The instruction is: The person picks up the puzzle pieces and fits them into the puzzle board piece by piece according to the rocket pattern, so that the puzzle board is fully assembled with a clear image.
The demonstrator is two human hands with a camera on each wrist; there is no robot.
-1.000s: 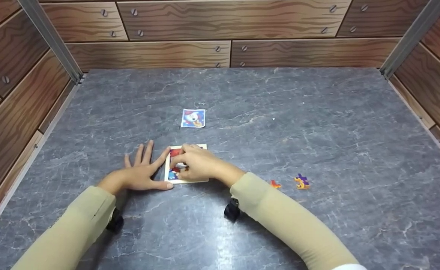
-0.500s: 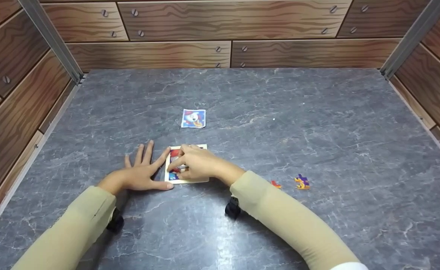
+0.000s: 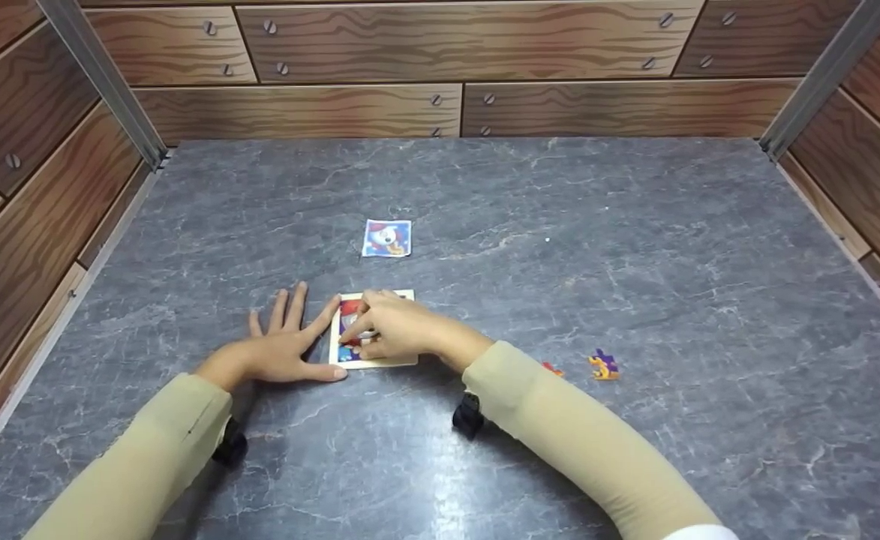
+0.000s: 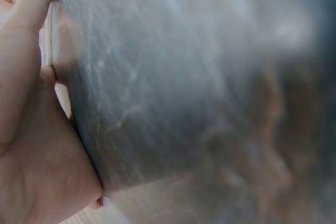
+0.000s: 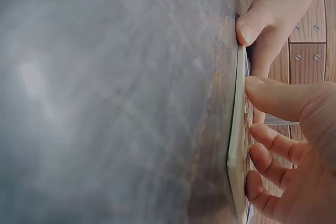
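Observation:
A cream-edged jigsaw puzzle tray (image 3: pixel 373 364) with a red, white and blue picture lies flat on the grey table. My left hand (image 3: pixel 278 351) is spread, the index fingertip touching the tray's upper left corner and the thumb its lower left corner. Over the picture, my right hand (image 3: pixel 396 324) has bent fingers, with thumb and index fingertips down near the lower left of the puzzle. In the right wrist view, its thumb and fingertips rest apart along the tray (image 5: pixel 239 153). Whether they pinch a piece is hidden, as is much of the picture.
A small picture card (image 3: pixel 387 238) showing a white dog lies behind the tray. A purple and orange jigsaw piece (image 3: pixel 604 364) lies to the right; a red-orange piece (image 3: pixel 552 368) is partly covered by the right sleeve (image 3: pixel 560 420). Wood-patterned walls (image 3: pixel 349 41) enclose the table.
My right index fingertip has shifted slightly over the lower left of the puzzle. The left hand, tray, card and loose pieces have stayed in place.

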